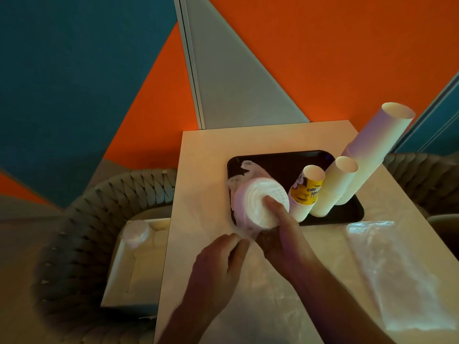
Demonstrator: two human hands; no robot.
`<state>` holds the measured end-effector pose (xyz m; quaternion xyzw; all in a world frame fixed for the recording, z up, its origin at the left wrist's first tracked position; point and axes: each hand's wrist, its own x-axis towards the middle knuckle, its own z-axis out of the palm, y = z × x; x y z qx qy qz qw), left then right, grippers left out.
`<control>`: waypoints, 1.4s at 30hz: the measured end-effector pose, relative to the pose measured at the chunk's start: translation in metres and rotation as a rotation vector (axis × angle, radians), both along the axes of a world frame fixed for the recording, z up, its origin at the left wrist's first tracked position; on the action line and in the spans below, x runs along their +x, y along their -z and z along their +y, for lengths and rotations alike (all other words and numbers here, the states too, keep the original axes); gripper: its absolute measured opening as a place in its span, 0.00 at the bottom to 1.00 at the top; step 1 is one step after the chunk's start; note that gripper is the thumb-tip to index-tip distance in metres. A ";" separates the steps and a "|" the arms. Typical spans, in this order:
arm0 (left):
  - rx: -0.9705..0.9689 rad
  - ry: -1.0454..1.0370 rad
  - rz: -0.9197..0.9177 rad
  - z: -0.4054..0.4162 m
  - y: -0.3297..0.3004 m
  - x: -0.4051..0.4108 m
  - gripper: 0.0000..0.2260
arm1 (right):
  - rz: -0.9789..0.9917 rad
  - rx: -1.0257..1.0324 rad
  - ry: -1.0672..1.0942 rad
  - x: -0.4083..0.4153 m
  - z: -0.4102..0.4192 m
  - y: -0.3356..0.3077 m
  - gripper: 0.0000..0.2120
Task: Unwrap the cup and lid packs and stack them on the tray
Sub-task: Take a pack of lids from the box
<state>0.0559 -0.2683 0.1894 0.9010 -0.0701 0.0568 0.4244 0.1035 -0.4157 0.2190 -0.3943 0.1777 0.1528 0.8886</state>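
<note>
A stack of white lids (258, 202) in a clear plastic wrapper (244, 170) lies over the left end of the black tray (280, 162). My right hand (280, 232) grips the near end of the stack, thumb across the top lid. My left hand (223, 259) pinches the loose wrapper at the stack's near edge. On the tray stand three cup stacks: a short yellow printed one (306, 192), a taller white one (335, 187) and a very tall white one (377, 145).
Empty clear wrappers (387, 269) lie on the white table (201, 170) at the right and near edge. An open cardboard box (134, 264) with another wrapped lid pack (136, 233) sits on a woven chair at the left. An orange and blue wall stands behind.
</note>
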 end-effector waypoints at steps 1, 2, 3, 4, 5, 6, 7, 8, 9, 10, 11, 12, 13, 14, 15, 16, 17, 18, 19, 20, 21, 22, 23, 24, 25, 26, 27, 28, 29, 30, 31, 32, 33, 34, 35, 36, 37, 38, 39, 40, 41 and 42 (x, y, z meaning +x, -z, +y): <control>0.029 -0.039 -0.011 -0.002 -0.006 -0.002 0.17 | -0.015 -0.026 0.001 0.000 -0.001 -0.001 0.22; 0.070 -0.080 -0.031 -0.004 -0.014 -0.004 0.16 | -0.039 -0.056 0.002 -0.001 -0.002 -0.002 0.20; 0.123 -0.112 -0.059 -0.008 -0.023 -0.006 0.15 | -0.060 -0.086 0.011 -0.001 -0.004 -0.004 0.18; 0.174 -0.127 -0.101 -0.013 -0.031 -0.008 0.17 | -0.074 -0.111 0.028 -0.001 -0.004 -0.005 0.16; 0.209 -0.125 -0.142 -0.019 -0.036 -0.008 0.19 | -0.085 -0.125 0.046 -0.001 -0.004 -0.006 0.17; 0.227 -0.113 -0.168 -0.025 -0.038 -0.007 0.20 | -0.093 -0.131 0.063 -0.002 -0.004 -0.007 0.19; 0.236 -0.104 -0.175 -0.031 -0.040 -0.006 0.22 | -0.101 -0.131 0.074 -0.002 -0.003 -0.008 0.20; 0.238 -0.097 -0.167 -0.036 -0.039 -0.003 0.23 | -0.110 -0.130 0.080 -0.003 -0.002 -0.009 0.19; 0.229 -0.096 -0.144 -0.039 -0.038 -0.002 0.22 | -0.116 -0.136 0.081 -0.003 -0.001 -0.010 0.18; 0.204 -0.108 -0.114 -0.042 -0.037 0.000 0.21 | -0.117 -0.140 0.081 -0.004 0.000 -0.011 0.17; 0.156 -0.124 -0.078 -0.043 -0.037 0.001 0.19 | -0.120 -0.136 0.083 -0.004 0.001 -0.011 0.17; 0.103 -0.138 -0.045 -0.044 -0.037 0.002 0.16 | -0.123 -0.127 0.087 -0.004 0.002 -0.012 0.18; 0.067 -0.146 -0.034 -0.043 -0.036 0.004 0.14 | -0.125 -0.122 0.091 -0.004 0.003 -0.012 0.20; 0.052 -0.150 -0.040 -0.043 -0.036 0.005 0.11 | -0.127 -0.122 0.090 -0.004 0.004 -0.013 0.22; 0.045 -0.147 -0.050 -0.042 -0.035 0.007 0.09 | -0.128 -0.118 0.085 -0.004 0.006 -0.013 0.24; 0.035 -0.140 -0.063 -0.041 -0.034 0.008 0.07 | -0.126 -0.111 0.083 -0.004 0.007 -0.013 0.26; 0.024 -0.130 -0.073 -0.041 -0.034 0.009 0.05 | -0.121 -0.099 0.082 -0.004 0.008 -0.012 0.27; 0.012 -0.117 -0.082 -0.041 -0.033 0.010 0.05 | -0.115 -0.089 0.086 -0.003 0.009 -0.011 0.27; 0.002 -0.107 -0.093 -0.041 -0.033 0.011 0.04 | -0.110 -0.087 0.089 -0.002 0.009 -0.010 0.26; 0.000 -0.098 -0.102 -0.040 -0.032 0.010 0.03 | -0.103 -0.087 0.093 0.000 0.008 -0.010 0.24; 0.005 -0.092 -0.111 -0.040 -0.031 0.010 0.02 | -0.086 -0.081 0.098 0.002 0.007 -0.010 0.23; 0.017 -0.086 -0.116 -0.039 -0.029 0.009 0.03 | -0.066 -0.059 0.101 0.005 0.006 -0.011 0.23; 0.033 -0.080 -0.113 -0.037 -0.026 0.008 0.05 | -0.046 -0.027 0.111 0.008 0.004 -0.011 0.24; 0.055 -0.073 -0.105 -0.035 -0.022 0.007 0.07 | -0.028 0.005 0.125 0.012 0.002 -0.012 0.25; 0.078 -0.065 -0.099 -0.033 -0.019 0.005 0.08 | -0.018 0.029 0.141 0.016 0.000 -0.014 0.25; 0.100 -0.054 -0.097 -0.031 -0.015 0.004 0.09 | -0.010 0.037 0.159 0.019 -0.002 -0.015 0.24; 0.116 -0.039 -0.096 -0.029 -0.012 0.004 0.09 | -0.005 0.033 0.166 0.022 -0.004 -0.017 0.22; 0.125 -0.024 -0.088 -0.027 -0.009 0.004 0.09 | -0.001 0.022 0.166 0.024 -0.006 -0.019 0.20; 0.120 -0.013 -0.085 -0.024 -0.008 0.004 0.09 | -0.003 0.018 0.157 0.025 -0.007 -0.020 0.19; 0.090 -0.014 -0.082 -0.021 -0.008 0.005 0.10 | -0.012 0.012 0.147 0.025 -0.007 -0.021 0.18; 0.025 -0.041 -0.080 -0.018 -0.012 0.007 0.11 | -0.025 -0.001 0.140 0.025 -0.007 -0.021 0.18; -0.079 -0.100 -0.061 -0.016 -0.019 0.009 0.13 | -0.044 -0.018 0.129 0.025 -0.007 -0.022 0.19; -0.201 -0.178 -0.018 -0.013 -0.027 0.012 0.16 | -0.069 -0.029 0.118 0.024 -0.006 -0.022 0.20; -0.303 -0.243 0.052 -0.011 -0.035 0.017 0.19 | -0.094 -0.032 0.103 0.023 -0.005 -0.022 0.22; -0.358 -0.278 0.134 -0.009 -0.042 0.023 0.22 | -0.116 -0.033 0.085 0.022 -0.003 -0.021 0.24; -0.374 -0.278 0.201 -0.007 -0.046 0.029 0.22 | -0.130 -0.035 0.069 0.021 -0.002 -0.020 0.25; -0.379 -0.242 0.242 -0.006 -0.049 0.033 0.20 | -0.137 -0.032 0.056 0.020 0.000 -0.019 0.26; -0.385 -0.190 0.252 -0.005 -0.049 0.036 0.17 | -0.130 -0.023 0.057 0.020 0.001 -0.019 0.27; -0.376 -0.145 0.241 -0.005 -0.050 0.035 0.14 | -0.120 -0.005 0.061 0.021 0.001 -0.018 0.27; -0.344 -0.114 0.218 -0.005 -0.049 0.033 0.13 | -0.106 0.020 0.064 0.023 0.001 -0.019 0.28; -0.302 -0.092 0.197 -0.005 -0.046 0.030 0.12 | -0.089 0.042 0.069 0.025 -0.001 -0.020 0.29; -0.266 -0.080 0.182 -0.006 -0.043 0.025 0.13 | -0.078 0.059 0.071 0.027 -0.003 -0.022 0.30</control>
